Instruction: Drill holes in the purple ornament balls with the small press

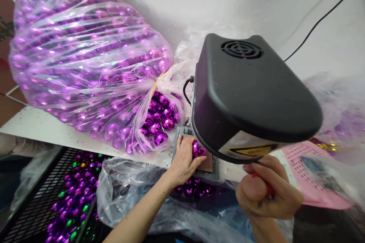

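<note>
Left forearm [142,209]: extended forward from the near-left of the black machine [262,91], slanting toward its lower edge.
Left hand [183,160]: back uppermost, thumb and fingers gripping a purple ball [199,149].
Purple ball: just beside the machine's lower left edge, over a brown pad [207,165].
Right hand [268,193]: close under the machine's near end, fingers curled around a red handle [269,188].
Bag of balls [88,60]: left of the machine.

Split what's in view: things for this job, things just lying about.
Likely in the job:
purple ball in left hand
red object in right hand
black machine
brown pad
bag of purple balls
black crate of balls

Seemingly lying about:
pink basket
loose plastic behind machine
</note>
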Tool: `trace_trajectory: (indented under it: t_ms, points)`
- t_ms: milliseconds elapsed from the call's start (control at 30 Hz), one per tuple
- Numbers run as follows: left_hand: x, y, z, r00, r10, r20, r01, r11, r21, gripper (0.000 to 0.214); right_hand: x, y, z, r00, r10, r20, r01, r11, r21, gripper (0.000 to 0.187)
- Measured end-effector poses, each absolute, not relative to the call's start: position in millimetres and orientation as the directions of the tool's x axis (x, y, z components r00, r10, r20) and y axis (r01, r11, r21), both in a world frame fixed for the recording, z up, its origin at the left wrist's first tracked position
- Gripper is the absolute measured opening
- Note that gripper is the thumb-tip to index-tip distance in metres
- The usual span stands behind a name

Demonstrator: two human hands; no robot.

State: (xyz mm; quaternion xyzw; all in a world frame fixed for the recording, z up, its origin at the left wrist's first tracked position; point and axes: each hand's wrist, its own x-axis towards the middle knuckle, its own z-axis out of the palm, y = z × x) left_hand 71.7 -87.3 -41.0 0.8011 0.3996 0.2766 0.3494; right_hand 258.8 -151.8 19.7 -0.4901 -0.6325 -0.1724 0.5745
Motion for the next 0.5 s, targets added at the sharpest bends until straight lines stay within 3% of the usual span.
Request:
trace_trajectory:
  t_ms: [233, 333, 500]
  points:
    - [70.2, -87.5, -42.8, 0.522, 0.829, 0.201, 0.413, -0.452, 0.791, 0.04, 258.2, -147.9, 7.8, 0.115, 0.449, 0.886, 0.808, 0.477, -0.347, 0.011]
    - [71.9, -86.4, -44.9, 0.519, 0.83, 0.204, 0.411, -0.452, 0.792, 0.038, 260.0, -146.1, 44.1, 0.141, 0.455, 0.88, 0.816, 0.45, -0.363, 0.013]
    - [70.6, -92.3, -41.8, 0.486, 0.825, 0.288, 0.387, -0.499, 0.775, 0.046, 265.4, -108.3, 117.0, 0.344, 0.345, 0.873, 0.856, 0.266, -0.442, 0.026]
